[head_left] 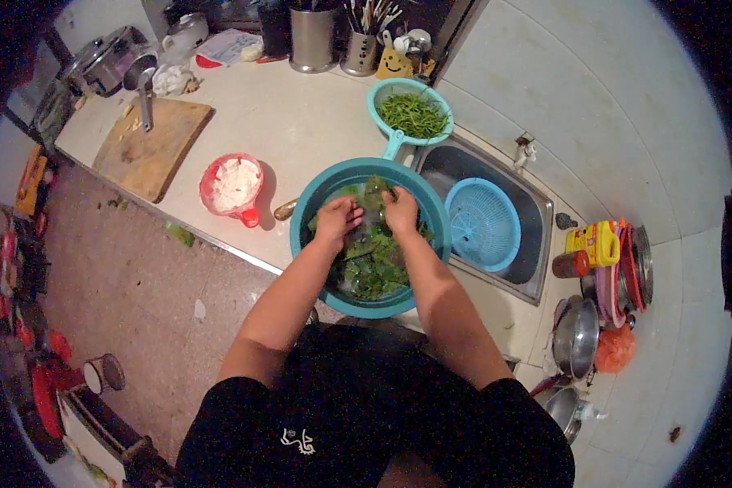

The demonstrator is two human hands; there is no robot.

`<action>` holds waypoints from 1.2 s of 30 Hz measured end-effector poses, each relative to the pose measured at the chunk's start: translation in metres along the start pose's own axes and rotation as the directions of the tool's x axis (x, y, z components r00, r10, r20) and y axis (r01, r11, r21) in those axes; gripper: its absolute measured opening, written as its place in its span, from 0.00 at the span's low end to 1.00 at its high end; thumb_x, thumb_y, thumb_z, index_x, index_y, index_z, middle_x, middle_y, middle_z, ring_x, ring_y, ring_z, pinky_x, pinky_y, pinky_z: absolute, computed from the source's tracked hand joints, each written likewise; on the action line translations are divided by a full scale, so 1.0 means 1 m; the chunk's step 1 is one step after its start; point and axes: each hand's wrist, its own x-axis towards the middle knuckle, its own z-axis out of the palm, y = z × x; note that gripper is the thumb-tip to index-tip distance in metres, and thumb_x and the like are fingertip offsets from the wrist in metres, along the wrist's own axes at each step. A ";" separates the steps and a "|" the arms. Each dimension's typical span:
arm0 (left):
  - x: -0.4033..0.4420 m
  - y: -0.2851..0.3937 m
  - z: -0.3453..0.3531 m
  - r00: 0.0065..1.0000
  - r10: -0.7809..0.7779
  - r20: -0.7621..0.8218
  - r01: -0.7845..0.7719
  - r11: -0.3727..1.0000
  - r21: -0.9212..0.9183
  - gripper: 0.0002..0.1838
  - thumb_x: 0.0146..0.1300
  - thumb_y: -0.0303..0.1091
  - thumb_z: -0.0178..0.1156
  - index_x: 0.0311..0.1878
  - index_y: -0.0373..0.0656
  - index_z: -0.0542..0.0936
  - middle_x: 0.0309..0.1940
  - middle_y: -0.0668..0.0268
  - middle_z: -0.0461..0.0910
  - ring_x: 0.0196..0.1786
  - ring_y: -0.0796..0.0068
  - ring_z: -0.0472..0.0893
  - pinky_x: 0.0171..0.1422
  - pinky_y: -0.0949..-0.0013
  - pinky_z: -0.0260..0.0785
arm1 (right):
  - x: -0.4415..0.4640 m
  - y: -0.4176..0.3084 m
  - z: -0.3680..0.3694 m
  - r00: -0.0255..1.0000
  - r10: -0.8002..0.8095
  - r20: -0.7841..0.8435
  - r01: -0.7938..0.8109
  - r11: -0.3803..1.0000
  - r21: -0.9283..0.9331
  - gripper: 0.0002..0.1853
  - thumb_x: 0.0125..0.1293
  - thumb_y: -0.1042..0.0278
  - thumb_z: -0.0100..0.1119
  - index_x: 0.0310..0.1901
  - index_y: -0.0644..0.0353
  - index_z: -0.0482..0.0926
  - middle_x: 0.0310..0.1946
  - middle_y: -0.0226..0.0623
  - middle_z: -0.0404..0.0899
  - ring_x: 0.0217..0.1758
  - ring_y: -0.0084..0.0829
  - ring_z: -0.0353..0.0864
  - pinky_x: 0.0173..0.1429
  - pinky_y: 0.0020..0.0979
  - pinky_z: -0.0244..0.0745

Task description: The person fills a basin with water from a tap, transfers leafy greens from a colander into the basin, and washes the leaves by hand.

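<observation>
Right hand [400, 213] pinching greens [372, 267]; left hand [338, 222] half-curled, hold unclear; yellow jug [597, 244] illegible.

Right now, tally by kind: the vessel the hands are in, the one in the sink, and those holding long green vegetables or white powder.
Basins: 1 (teal basin)
Colanders: 2 (handled colander, blue colander)
Bowls: 1 (red bowl)
Total: 4

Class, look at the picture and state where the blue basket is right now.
In the head view, the blue basket sits in the metal sink, right of the teal basin, on the person's right hand side.
</observation>
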 end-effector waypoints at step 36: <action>-0.057 0.043 0.036 0.864 0.362 0.351 -0.504 0.638 0.583 0.13 0.56 0.33 0.54 0.43 0.37 0.75 0.26 0.65 0.78 0.30 0.81 0.77 0.37 0.77 0.68 | -0.023 -0.042 -0.079 0.985 -0.025 0.169 -0.044 0.919 0.393 0.13 0.55 0.69 0.55 0.41 0.66 0.73 0.35 0.38 0.77 0.38 0.26 0.74 0.45 0.27 0.66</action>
